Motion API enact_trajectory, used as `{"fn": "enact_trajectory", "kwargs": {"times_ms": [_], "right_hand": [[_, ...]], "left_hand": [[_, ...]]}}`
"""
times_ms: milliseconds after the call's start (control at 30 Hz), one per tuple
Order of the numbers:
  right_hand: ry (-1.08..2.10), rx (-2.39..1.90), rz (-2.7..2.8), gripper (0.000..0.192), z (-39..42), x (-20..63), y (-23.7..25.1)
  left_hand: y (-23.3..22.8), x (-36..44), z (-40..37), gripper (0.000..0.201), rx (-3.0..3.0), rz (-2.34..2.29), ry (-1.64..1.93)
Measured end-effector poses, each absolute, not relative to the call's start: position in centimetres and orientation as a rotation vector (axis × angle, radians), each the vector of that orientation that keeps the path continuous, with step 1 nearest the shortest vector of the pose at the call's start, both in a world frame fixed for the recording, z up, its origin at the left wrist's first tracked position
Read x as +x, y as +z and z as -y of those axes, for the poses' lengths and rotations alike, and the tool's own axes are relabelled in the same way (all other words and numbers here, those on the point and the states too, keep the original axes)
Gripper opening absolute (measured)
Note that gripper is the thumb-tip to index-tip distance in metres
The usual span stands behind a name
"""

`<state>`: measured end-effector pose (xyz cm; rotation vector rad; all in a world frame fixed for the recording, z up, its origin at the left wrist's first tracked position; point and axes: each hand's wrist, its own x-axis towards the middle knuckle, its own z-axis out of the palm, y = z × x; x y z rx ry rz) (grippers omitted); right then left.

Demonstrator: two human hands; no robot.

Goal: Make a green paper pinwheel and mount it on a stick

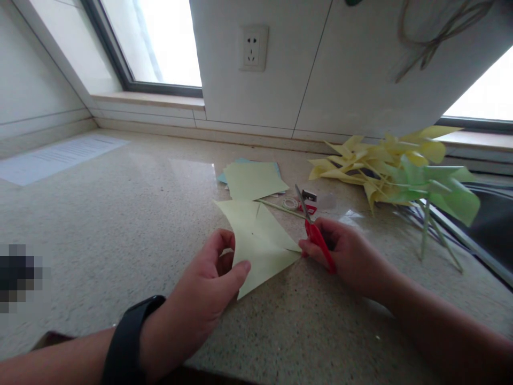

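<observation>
A square of pale green paper (pixel 262 235) is lifted off the countertop, with cuts running in from its corners and a small dark dot at its middle. My left hand (pixel 214 280) pinches its left edge, thumb on top and fingers behind. Red-handled scissors (pixel 318 240) are in my right hand (pixel 347 251), their blades pointing up and away from me. The right thumb and fingertips also touch the paper's right corner, beside a cut. Behind the held sheet lies a stack of green and blue paper squares (pixel 256 180).
Yellow paper pinwheels (pixel 360 160) and a green pinwheel (pixel 436 187) lie at the right, by a dark sink (pixel 492 224). A tape roll (pixel 290 203), a small red box (pixel 308 202) and a thin stick (pixel 280 207) are behind the scissors. A printed sheet (pixel 60 155) lies far left.
</observation>
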<state>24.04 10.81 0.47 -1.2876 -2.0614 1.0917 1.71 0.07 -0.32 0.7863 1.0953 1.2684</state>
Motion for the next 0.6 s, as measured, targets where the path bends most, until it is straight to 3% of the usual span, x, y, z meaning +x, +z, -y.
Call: {"fn": "enact_trajectory", "kwargs": {"times_ms": [600], "right_hand": [[1.119,-1.438,2.001,0.041,-11.5,25.2,0.4]], "left_hand": [[1.1,-0.7,-0.5,0.025,0.374,-0.921,1.309]]}}
